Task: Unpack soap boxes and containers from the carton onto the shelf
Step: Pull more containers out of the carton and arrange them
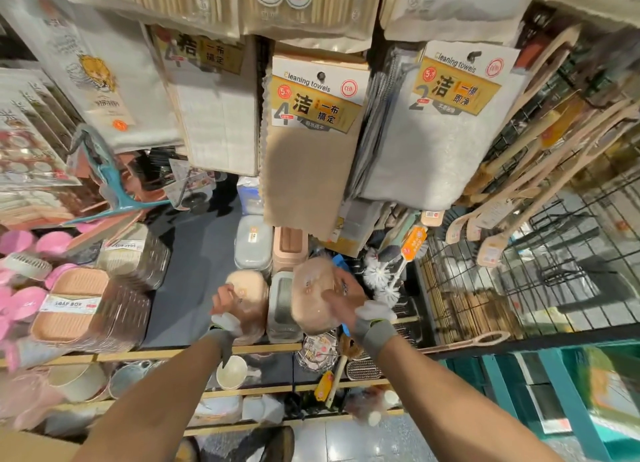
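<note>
My right hand (341, 309) grips a peach oval soap container (313, 293) wrapped in clear plastic, held above the dark shelf (187, 281). My left hand (225, 305) holds a second peach oval container (249, 285) standing on the shelf edge. Between them stands a grey rectangular container (282, 305). Behind it sit another grey container (252, 243) and a peach rectangular one (290, 248). A stack of peach trays labelled "SOAP BOX" (72, 305) lies at the left. The carton shows only as a brown corner (31, 447) at bottom left.
Packs of cleaning towels (311, 122) hang overhead. Bottle brushes (381, 274) stand right of the containers. A black wire rack (519, 271) with wooden brushes fills the right. Pink bowls (20, 243) sit far left. Lower shelves hold cups (232, 371) and brushes.
</note>
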The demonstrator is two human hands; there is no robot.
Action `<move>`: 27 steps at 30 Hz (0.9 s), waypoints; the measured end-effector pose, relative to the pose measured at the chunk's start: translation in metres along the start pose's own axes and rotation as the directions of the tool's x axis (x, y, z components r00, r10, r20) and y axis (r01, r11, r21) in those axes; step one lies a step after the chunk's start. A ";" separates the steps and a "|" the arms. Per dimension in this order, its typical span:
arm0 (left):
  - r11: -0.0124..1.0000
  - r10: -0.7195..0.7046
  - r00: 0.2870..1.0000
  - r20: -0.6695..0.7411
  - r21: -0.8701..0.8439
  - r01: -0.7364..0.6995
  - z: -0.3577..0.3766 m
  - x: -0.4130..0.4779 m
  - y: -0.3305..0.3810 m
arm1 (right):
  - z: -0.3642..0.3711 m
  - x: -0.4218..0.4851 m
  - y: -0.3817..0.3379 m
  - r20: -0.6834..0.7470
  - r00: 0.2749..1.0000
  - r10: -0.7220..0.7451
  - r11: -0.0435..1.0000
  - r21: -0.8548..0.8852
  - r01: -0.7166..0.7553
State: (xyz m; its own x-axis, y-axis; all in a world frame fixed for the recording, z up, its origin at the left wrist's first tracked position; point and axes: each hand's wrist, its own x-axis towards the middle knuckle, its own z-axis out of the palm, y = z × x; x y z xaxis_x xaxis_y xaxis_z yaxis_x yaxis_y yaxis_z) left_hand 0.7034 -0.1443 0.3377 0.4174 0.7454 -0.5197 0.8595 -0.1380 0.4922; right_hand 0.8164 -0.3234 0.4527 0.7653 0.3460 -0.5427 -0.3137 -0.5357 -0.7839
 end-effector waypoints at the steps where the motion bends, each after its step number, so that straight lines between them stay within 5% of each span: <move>1: 1.000 0.014 1.000 0.001 0.005 -0.014 0.001 0.002 0.000 | 0.001 0.000 0.000 -0.002 1.000 0.000 1.000 0.006 0.000; 9: 0.977 -0.028 0.999 -0.025 -0.211 0.022 0.005 0.008 -0.009 | 0.004 0.003 -0.002 0.040 0.999 0.016 0.998 -0.064 -0.013; 15: 0.978 -0.002 0.999 -0.039 -0.210 -0.007 0.004 0.020 -0.032 | 0.015 0.009 0.002 0.044 0.998 0.036 0.998 -0.057 -0.034; 27: 0.945 0.054 0.991 0.123 -0.327 -0.011 -0.062 0.016 -0.036 | 0.030 0.000 -0.008 0.044 0.999 0.009 0.998 0.069 -0.012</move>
State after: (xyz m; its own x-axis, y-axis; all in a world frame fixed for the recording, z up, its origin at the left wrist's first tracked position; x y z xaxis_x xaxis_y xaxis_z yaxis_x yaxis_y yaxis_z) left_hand 0.6607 -0.0867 0.3545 0.4962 0.6513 -0.5741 0.7111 0.0745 0.6991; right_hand 0.8019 -0.2956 0.4496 0.7369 0.3748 -0.5626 -0.3609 -0.4855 -0.7962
